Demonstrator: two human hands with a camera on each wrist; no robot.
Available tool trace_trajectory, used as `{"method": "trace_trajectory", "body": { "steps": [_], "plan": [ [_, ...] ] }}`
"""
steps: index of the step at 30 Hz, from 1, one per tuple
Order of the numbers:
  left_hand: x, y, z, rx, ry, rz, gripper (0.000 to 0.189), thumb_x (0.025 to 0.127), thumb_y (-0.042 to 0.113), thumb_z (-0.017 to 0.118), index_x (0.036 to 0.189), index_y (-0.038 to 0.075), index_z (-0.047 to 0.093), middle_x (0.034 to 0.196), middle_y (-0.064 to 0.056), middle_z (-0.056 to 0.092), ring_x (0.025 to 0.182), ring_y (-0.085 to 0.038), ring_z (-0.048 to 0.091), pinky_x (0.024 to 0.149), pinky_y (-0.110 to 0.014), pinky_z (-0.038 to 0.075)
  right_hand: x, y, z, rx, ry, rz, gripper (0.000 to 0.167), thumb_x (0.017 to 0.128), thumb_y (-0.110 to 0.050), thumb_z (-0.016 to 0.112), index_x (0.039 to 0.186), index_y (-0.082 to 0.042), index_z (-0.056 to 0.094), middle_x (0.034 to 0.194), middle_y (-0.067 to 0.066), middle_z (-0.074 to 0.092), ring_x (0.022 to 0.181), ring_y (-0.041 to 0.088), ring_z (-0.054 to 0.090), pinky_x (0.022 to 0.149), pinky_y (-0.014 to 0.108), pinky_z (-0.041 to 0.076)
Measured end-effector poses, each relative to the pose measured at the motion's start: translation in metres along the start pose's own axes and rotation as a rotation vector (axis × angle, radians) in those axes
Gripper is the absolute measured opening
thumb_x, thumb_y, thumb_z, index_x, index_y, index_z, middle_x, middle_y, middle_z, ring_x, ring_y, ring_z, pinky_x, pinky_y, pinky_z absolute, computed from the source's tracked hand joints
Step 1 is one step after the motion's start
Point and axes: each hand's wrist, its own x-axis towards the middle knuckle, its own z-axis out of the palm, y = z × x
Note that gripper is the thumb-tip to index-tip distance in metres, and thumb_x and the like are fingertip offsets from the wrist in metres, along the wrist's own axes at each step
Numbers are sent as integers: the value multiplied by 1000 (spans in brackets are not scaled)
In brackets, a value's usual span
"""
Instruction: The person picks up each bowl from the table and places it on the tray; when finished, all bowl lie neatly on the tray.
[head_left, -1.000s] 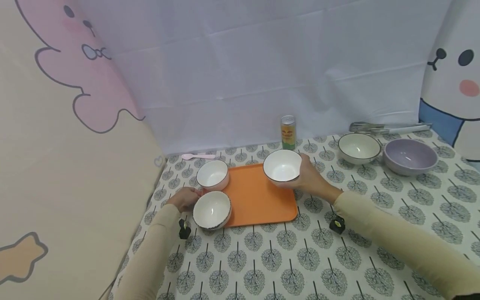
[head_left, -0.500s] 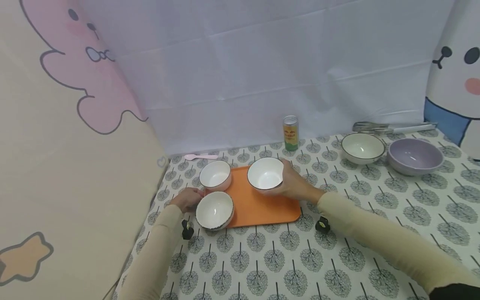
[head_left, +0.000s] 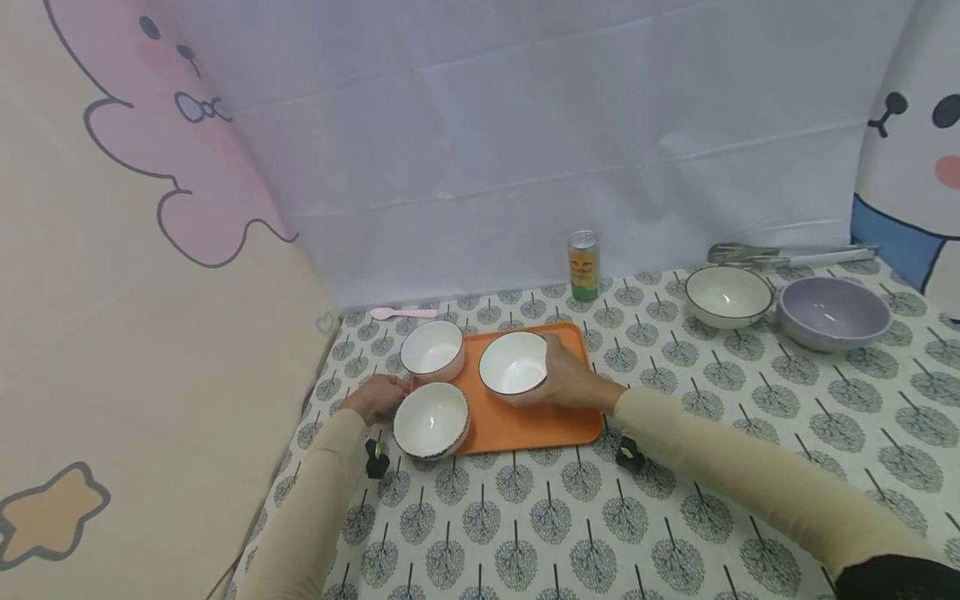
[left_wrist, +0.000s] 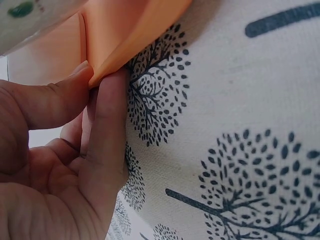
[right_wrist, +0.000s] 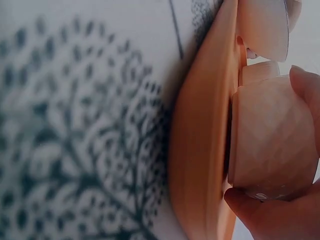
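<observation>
On the table lies an orange tray [head_left: 525,427]; my left hand [head_left: 378,397] pinches its left edge, thumb on top and fingers beneath, as the left wrist view shows. My right hand [head_left: 566,372] grips a white bowl [head_left: 513,364] with a dark rim from its right side. The faceted outside of this bowl [right_wrist: 272,137] shows in the right wrist view, its base very close to the tray with a thin dark gap. Two more white bowls stand at the tray's left end, a rear bowl [head_left: 432,350] and a front bowl [head_left: 431,419] with a speckled rim.
A drink can [head_left: 583,267] stands behind the tray, and a pink spoon [head_left: 405,313] lies at the back left. To the right are a pale bowl [head_left: 727,296], a purple bowl [head_left: 832,312] and metal utensils [head_left: 795,256] near the back curtain [head_left: 480,158].
My right hand has carried its bowl leftward and down, from the tray's rear right corner to its middle. The left hand keeps its hold on the tray edge.
</observation>
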Motion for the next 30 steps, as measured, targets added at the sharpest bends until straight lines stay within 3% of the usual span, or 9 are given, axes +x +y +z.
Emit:
{"method": "trace_trajectory", "body": {
  "steps": [3, 9, 15, 20, 25, 30],
  "plan": [
    [-1, 0, 1, 6, 7, -1, 34, 86, 8, 66, 118, -1, 66, 120, -17, 62, 113, -37, 58, 97, -50, 50, 1, 0, 4, 8, -17, -13, 120, 65, -40, 95, 151, -5, 19, 136, 14, 41, 119, 26, 50, 105, 45, 40],
    [-2, -1, 0, -5, 8, -1, 36, 86, 9, 66, 121, -2, 65, 119, -18, 62, 112, -36, 60, 95, -48, 53, 6, -4, 7, 65, -87, -160, 107, 68, -31, 95, 153, -16, 31, 142, 3, 46, 125, 19, 47, 109, 42, 34],
    [0, -2, 0, 12, 14, 7, 35, 86, 9, 66, 120, -2, 65, 119, -17, 62, 112, -35, 59, 96, -49, 52, 15, -12, 7, 169, -153, -365, 91, 70, -13, 93, 147, -13, 45, 138, 11, 56, 125, 33, 51, 110, 54, 35],
    [0, 0, 1, 19, 12, 8, 37, 86, 8, 64, 122, -2, 64, 123, -18, 61, 116, -37, 56, 99, -52, 48, 15, -18, 9, 197, -175, -372, 91, 70, -14, 92, 147, -20, 45, 139, 13, 55, 126, 35, 50, 111, 55, 34],
    [0, -1, 1, 34, 11, 27, 35, 87, 8, 63, 120, -2, 65, 125, -19, 60, 119, -39, 55, 102, -55, 45, 16, -23, 9, 214, -203, -420, 91, 69, -11, 90, 148, -17, 46, 137, 14, 57, 126, 39, 50, 111, 55, 34],
    [0, -1, 0, 62, 10, 19, 33, 89, 13, 64, 119, -1, 65, 128, -20, 59, 123, -40, 52, 107, -57, 40, 17, -24, 10, 196, -202, -392, 94, 67, -12, 91, 149, -16, 46, 138, 14, 56, 126, 37, 50, 111, 55, 34]
  ]
}}
